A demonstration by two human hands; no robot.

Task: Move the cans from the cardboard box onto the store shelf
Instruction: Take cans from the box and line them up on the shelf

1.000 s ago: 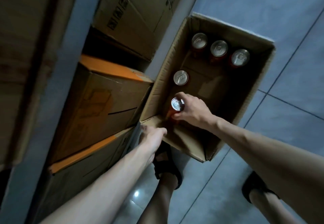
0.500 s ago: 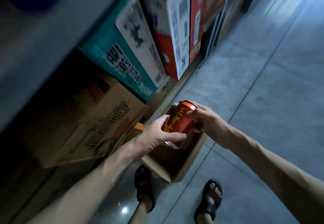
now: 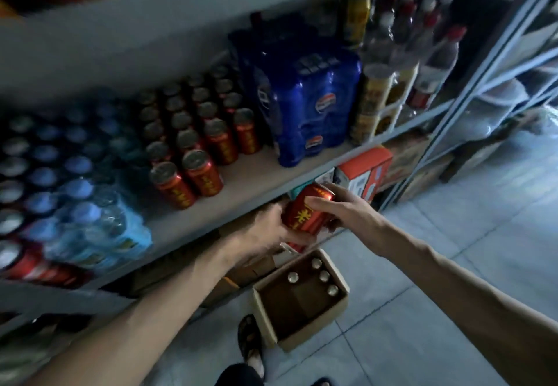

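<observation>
A red can with yellow lettering is tilted in the air just in front of the shelf edge. My left hand grips its lower end from below and my right hand grips its upper side. Rows of matching red cans stand on the shelf to the upper left of my hands. The open cardboard box sits on the floor below, with several cans standing along its far side.
A blue shrink-wrapped pack stands to the right of the red cans, with bottles beyond it. Blue-capped wrapped bottles fill the shelf's left. Cartons sit under the shelf. My sandalled foot is beside the box on the tiled floor.
The can has come out of the box and risen to shelf height, now held in both hands. The view has swung up from the box to the stocked shelf.
</observation>
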